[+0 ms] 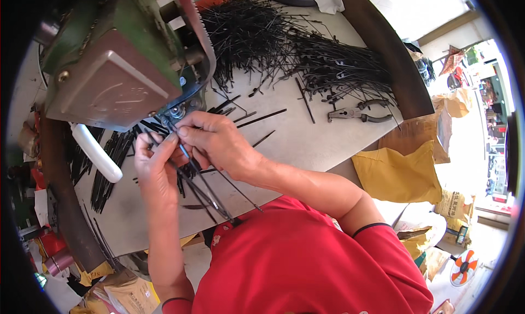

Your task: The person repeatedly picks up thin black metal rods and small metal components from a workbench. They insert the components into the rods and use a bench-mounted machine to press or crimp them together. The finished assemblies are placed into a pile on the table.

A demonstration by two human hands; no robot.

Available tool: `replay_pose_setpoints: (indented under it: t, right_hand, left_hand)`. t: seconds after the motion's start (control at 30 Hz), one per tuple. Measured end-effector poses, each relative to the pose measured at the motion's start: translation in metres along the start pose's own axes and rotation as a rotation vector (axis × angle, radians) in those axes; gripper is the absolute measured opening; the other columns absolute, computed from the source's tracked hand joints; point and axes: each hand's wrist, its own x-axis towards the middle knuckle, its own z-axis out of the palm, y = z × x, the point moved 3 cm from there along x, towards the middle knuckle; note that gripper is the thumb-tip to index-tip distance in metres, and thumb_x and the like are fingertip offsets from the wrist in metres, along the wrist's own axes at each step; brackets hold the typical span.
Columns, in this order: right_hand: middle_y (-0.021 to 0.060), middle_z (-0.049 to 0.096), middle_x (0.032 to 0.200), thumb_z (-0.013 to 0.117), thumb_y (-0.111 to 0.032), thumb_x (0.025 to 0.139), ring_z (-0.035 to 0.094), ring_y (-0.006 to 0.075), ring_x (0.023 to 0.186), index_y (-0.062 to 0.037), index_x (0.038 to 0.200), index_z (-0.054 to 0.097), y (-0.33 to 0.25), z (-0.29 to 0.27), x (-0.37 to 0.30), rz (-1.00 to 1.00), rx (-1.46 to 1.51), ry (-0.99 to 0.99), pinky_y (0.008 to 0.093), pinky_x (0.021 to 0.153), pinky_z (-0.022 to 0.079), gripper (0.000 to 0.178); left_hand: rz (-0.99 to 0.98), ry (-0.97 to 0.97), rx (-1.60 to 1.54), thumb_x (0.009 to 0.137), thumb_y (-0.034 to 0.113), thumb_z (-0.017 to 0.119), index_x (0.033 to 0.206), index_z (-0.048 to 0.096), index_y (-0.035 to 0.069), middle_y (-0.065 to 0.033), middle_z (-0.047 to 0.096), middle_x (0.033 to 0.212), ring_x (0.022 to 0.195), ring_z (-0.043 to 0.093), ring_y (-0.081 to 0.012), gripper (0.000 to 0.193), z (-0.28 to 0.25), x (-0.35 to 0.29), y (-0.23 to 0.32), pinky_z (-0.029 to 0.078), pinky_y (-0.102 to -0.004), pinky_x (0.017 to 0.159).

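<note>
Both of my hands meet just under the head (pixel 176 112) of a green and brown bench machine (pixel 112 87). My left hand (pixel 158 163) is closed in a pinch around thin black strips (pixel 203 189), whose lower ends trail toward my red shirt. From the other side my right hand (pixel 221 142) pinches the same strips near their upper ends, its fingertips touching those of the left. The exact ends between the fingers are hidden. Beside the left hand, a white handle (pixel 97 153) sticks down from the machine.
A tangled heap of black wire-like pieces (pixel 246 35) covers the table's far side, with a bundle (pixel 344 68) to its right. Pliers (pixel 358 112) lie near the right edge. More black strips (pixel 112 163) lie at left. A yellow sack (pixel 402 172) sits beyond the table.
</note>
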Motion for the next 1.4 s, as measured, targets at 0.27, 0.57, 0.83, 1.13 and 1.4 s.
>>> replay_pose_setpoints:
  t: [0.27,0.57,0.83,1.13,1.4]
  right_hand:
    - [0.0083,0.065,0.076,0.055,-0.016,0.092,0.062,0.0166,0.059,-0.0095,0.107,0.063,-0.019,-0.055,-0.042,-0.341,-0.834,0.265,0.0307,0.051,0.050,0.018]
    - [0.0070,0.062,0.075,0.060,-0.010,0.084,0.063,0.0298,0.063,-0.0137,0.100,0.064,-0.045,-0.132,-0.055,-0.489,-1.730,0.657,0.0392,0.053,0.047,0.017]
    - [0.0110,0.058,0.080,0.058,-0.001,0.073,0.064,0.0299,0.066,-0.0043,0.090,0.054,-0.046,-0.132,-0.021,-0.535,-1.954,0.406,0.0409,0.053,0.048,0.017]
    - [0.0096,0.057,0.080,0.058,-0.001,0.076,0.064,0.0272,0.067,-0.0024,0.090,0.054,-0.055,-0.133,-0.023,-0.671,-1.806,0.458,0.0392,0.056,0.049,0.015]
    - [0.0088,0.058,0.089,0.050,-0.010,0.097,0.066,0.0169,0.070,0.0011,0.103,0.053,-0.048,-0.119,-0.044,-0.449,-0.206,0.385,0.0254,0.061,0.053,0.013]
  left_hand:
    - [0.077,0.264,0.397,0.085,0.009,0.064,0.105,0.049,0.005,-0.0076,0.061,0.083,0.065,0.061,-0.0140,0.025,-0.103,-0.043,0.059,0.050,-0.0251,0.058]
    - [0.453,0.334,0.946,0.086,0.005,0.063,0.115,0.060,-0.001,-0.0096,0.062,0.106,0.093,0.059,-0.0159,0.030,-0.144,-0.053,0.069,0.046,-0.0281,0.084]
    - [0.865,-0.442,1.106,0.078,0.001,0.064,0.092,0.067,0.005,-0.0081,0.061,0.080,0.073,0.061,-0.0261,0.015,0.082,-0.021,-0.041,0.049,-0.0349,0.064]
    - [0.876,-0.411,1.353,0.082,0.006,0.060,0.087,0.062,0.003,-0.0091,0.061,0.077,0.071,0.062,-0.0215,0.006,0.116,-0.007,-0.062,0.049,-0.0321,0.060]
    - [-0.212,-0.370,0.237,0.090,0.011,0.058,0.107,0.051,-0.001,-0.0146,0.066,0.085,0.072,0.065,-0.0180,0.021,0.050,-0.040,-0.025,0.051,-0.0270,0.066]
